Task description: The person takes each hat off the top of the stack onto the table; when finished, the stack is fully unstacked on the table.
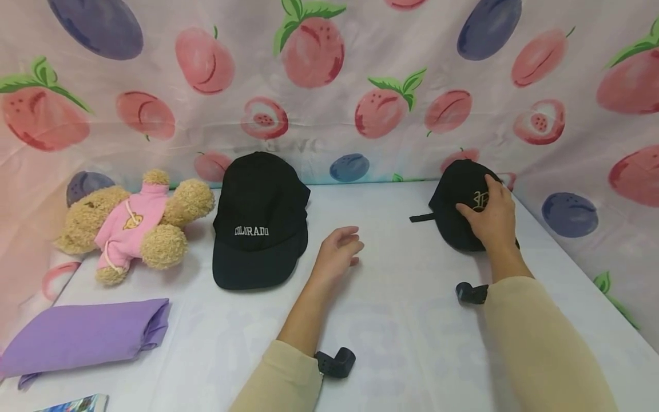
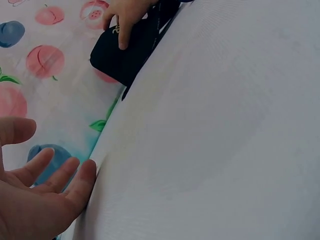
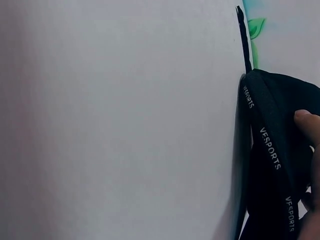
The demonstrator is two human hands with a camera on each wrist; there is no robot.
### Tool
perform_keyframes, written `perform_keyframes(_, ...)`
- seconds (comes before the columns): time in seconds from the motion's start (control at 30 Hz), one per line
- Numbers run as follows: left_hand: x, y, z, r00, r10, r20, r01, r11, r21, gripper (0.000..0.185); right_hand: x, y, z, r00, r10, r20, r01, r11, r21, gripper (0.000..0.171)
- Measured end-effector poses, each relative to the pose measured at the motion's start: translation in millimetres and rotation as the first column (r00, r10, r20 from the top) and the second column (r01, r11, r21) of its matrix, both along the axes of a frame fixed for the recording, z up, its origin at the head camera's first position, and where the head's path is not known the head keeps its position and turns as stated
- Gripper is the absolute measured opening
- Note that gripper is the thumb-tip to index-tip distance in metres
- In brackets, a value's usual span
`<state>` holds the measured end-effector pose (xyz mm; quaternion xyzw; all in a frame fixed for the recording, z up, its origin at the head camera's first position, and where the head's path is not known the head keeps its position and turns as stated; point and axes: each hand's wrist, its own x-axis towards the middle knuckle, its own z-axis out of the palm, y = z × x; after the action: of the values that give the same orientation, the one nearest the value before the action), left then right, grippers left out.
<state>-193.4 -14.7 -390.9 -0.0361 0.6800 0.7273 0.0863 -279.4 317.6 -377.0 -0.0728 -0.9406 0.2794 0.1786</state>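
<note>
Nearest to me, at about seven o'clock, a folded purple cloth (image 1: 84, 336) lies on the white table (image 1: 401, 337), with the corner of a printed packet (image 1: 77, 404) just below it at the frame's edge.

My left hand (image 1: 337, 252) sits close to the middle of the table, at roughly twelve o'clock from my chest. Its fingers are loose and lightly bent, holding nothing; the left wrist view shows the open palm (image 2: 35, 200) and fingers hovering at the table's edge of view, touching no object that I can make out.

At ten o'clock, just left of that hand, a black cap lettered COLORADO (image 1: 259, 220) lies flat with its brim toward me. Further left, at nine to ten o'clock, a teddy bear in a pink hoodie (image 1: 135, 223) lies on its back, near the cap but apart from it.

My right hand (image 1: 491, 217) is out at two o'clock, resting on a second black cap (image 1: 458, 203) near the table's far right corner. My fingers curl over its crown and my thumb presses its side, so I am gripping it. From the right wrist I see my fingertip (image 3: 306, 120) on the dark fabric beside an inner band printed VESPORTS (image 3: 270, 147), and the cap's strap (image 1: 422, 217) sticking out to the left.

Behind everything hangs a fruit-printed curtain (image 1: 329, 86).
</note>
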Motion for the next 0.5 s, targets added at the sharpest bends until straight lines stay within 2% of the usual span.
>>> perform_keyframes(0.5,-1.6,-8.7,1.6,1.0,0.024,0.006,-0.025,0.999,0.037,0.048,-4.9,7.3,-0.2,0.999,-0.044,0.017,0.043,0.999,0.013,0.091)
